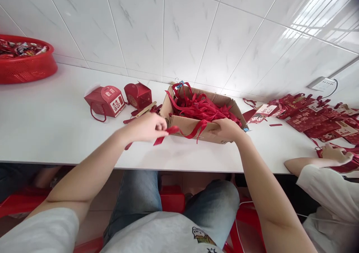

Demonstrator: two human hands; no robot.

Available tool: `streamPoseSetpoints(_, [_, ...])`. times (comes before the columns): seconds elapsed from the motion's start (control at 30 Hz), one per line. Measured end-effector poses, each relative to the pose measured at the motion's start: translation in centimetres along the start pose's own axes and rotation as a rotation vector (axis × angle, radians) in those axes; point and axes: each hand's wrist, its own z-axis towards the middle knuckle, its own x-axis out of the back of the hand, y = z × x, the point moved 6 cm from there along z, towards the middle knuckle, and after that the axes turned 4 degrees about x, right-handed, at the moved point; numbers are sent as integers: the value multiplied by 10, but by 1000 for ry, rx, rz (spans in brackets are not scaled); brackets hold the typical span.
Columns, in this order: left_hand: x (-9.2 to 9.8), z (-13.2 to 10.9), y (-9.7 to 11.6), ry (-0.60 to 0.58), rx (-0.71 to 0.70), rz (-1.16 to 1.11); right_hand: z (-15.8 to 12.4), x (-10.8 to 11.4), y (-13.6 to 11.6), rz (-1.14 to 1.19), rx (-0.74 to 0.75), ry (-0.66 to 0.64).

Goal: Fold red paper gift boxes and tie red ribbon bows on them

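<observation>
My left hand [148, 127] pinches the end of a red ribbon [174, 130] just left of a cardboard box [190, 125]. The ribbon runs from my fingers over the box's near wall. My right hand [226, 129] is closed over the box's front rim, where more red ribbon strands [200, 107] spill out. The box is heaped with tangled red ribbons.
Two folded red gift boxes [108, 100] [138, 95] stand left of the cardboard box. A red basket [24, 60] of sweets sits far left. Flat red box blanks [311, 114] cover the right side, where another person's hand [335, 154] works. A socket [322, 83] is on the wall.
</observation>
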Motion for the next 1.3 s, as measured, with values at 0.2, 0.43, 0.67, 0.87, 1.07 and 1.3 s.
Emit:
streamPoseSetpoints(0.2, [66, 45, 60, 453, -228, -118, 1, -2, -6, -55, -15, 27])
streamPoseSetpoints(0.43, [29, 42, 13, 707, -264, -129, -95, -14, 26, -168, -261, 914])
streamPoseSetpoints(0.67, [3, 28, -86, 962, -90, -60, -59, -109, 9, -122, -228, 709])
streamPoseSetpoints(0.87, [1, 27, -144, 945, 156, -126, 38, -111, 11, -117, -263, 685])
streamPoseSetpoints(1.07, [-14, 44, -160, 673, 342, 7, 121, -92, 6, -15, -282, 686])
streamPoseSetpoints(1.3, [-14, 40, -170, 581, 403, -8, 189, -94, -21, 232, -109, 393])
